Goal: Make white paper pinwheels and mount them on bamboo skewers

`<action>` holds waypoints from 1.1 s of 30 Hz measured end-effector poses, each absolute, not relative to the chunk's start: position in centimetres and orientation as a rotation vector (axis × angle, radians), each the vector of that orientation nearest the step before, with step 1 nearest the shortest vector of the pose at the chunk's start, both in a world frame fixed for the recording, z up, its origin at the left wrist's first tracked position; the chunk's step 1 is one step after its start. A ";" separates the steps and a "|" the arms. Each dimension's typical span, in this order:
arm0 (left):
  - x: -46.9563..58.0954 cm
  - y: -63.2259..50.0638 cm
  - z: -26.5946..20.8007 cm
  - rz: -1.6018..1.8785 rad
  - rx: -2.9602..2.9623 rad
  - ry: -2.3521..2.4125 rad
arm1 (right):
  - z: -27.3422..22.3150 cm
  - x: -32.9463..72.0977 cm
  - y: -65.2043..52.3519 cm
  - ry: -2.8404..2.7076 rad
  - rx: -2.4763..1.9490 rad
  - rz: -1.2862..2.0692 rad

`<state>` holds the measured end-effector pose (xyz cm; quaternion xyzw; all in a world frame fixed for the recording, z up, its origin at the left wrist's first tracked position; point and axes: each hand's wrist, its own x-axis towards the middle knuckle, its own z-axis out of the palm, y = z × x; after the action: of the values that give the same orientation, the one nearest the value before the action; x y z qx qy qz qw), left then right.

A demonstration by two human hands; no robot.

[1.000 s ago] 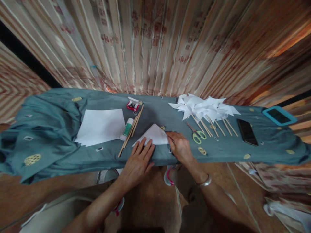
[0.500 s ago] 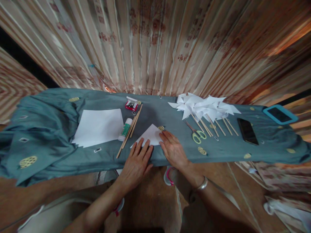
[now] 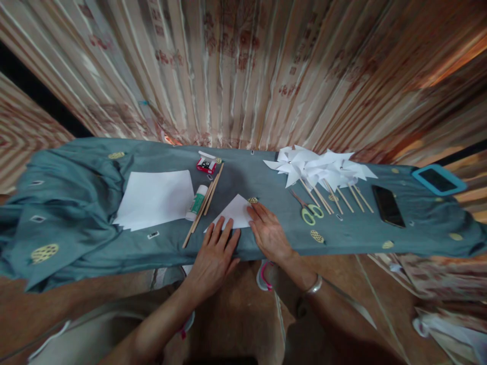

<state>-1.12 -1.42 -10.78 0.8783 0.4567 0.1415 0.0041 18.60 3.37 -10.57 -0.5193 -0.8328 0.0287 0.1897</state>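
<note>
A white sheet of paper folded into a triangle [image 3: 236, 210] lies near the table's front edge, its peak pointing away from me. My left hand [image 3: 215, 253] rests flat with fingers spread, the fingertips on the paper's lower left part. On the other side, my right hand [image 3: 271, 234] lies with outstretched fingers over the paper's right corner, which they hide. Just left of the paper are several thin wooden sticks [image 3: 208, 196] and a green and white glue stick [image 3: 197, 203].
A stack of white paper [image 3: 155, 198] lies left, with a small red open box [image 3: 206, 164] behind the sticks. To the right are scissors [image 3: 307, 210], several paper pinwheels [image 3: 323, 167], a dark phone [image 3: 388, 205] and a blue-framed device [image 3: 439, 180]. A green cloth [image 3: 247, 170] covers the table.
My right hand has shifted very slightly left along the paper's right corner. My left hand and the folded paper look nearly the same.
</note>
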 end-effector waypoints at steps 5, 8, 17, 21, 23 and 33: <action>-1.1 -1.5 -10.6 0.430 2.751 1.432 | -10.6 18.6 3.4 -2.350 -1.457 0.088; -0.9 -1.4 -10.3 0.419 2.752 1.427 | -10.6 18.6 3.4 -2.348 -1.469 0.104; 0.3 -0.6 -10.1 0.353 2.734 1.282 | -10.7 18.5 3.4 -2.348 -1.479 0.111; 0.3 -0.6 -10.4 0.327 2.762 1.282 | -10.6 18.5 3.4 -2.364 -1.473 0.119; -0.3 -0.9 -10.6 0.349 2.789 1.286 | -10.6 18.6 3.4 -2.365 -1.462 0.127; -3.2 -2.4 -11.5 0.493 2.857 1.347 | -9.8 18.0 3.0 -2.378 -1.466 0.010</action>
<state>-3.23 -2.37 -11.46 0.8934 0.4211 0.1541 -0.0277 17.96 2.99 -9.76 -0.5170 -0.8383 0.0036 0.1730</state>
